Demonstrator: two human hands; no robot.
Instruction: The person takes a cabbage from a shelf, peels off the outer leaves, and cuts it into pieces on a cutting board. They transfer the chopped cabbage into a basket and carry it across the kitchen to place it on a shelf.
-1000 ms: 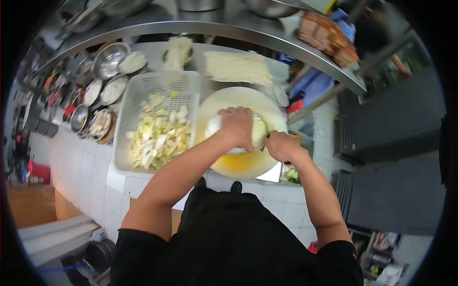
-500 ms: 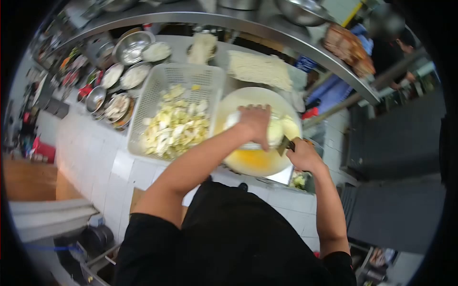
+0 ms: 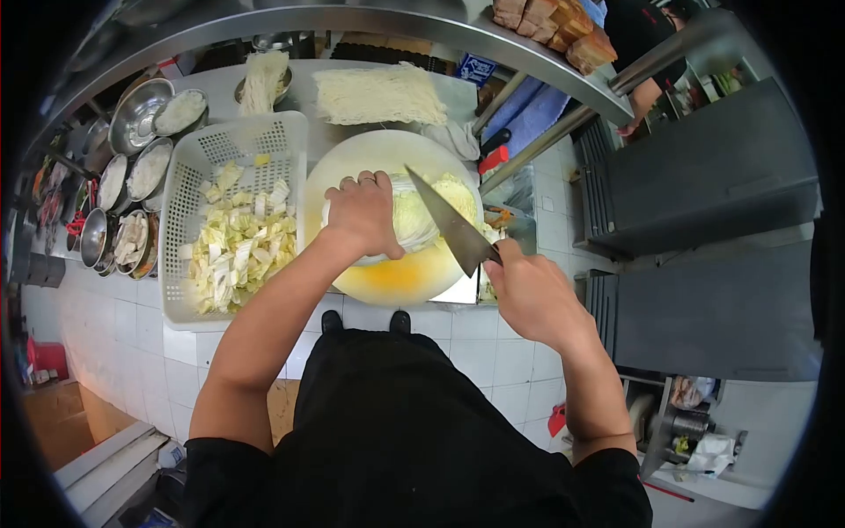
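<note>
On the round pale cutting board (image 3: 352, 157) lies a napa cabbage (image 3: 412, 217), its leafy end toward the right. My left hand (image 3: 363, 213) is closed over the cabbage's left part and presses it down. The handle of a broad kitchen knife (image 3: 451, 222) is in the grip of my right hand (image 3: 535, 295). The blade is raised over the cabbage's leafy end and points away to the upper left. A white perforated basket (image 3: 173, 198) beside the board holds a heap of cut cabbage pieces (image 3: 246, 242).
Noodles lie in a bundle (image 3: 264, 81) and a flat sheet (image 3: 380, 95) behind the board. Several metal bowls (image 3: 145, 119) with food stand at the left. A steel shelf (image 3: 370, 19) crosses above, with meat chunks (image 3: 563, 31) on it. Another person's arm (image 3: 642, 104) shows at the upper right.
The knife has come up from the cabbage's right end, and its blade now shows fully. My left hand stays on the cabbage. The view has shifted to the right.
</note>
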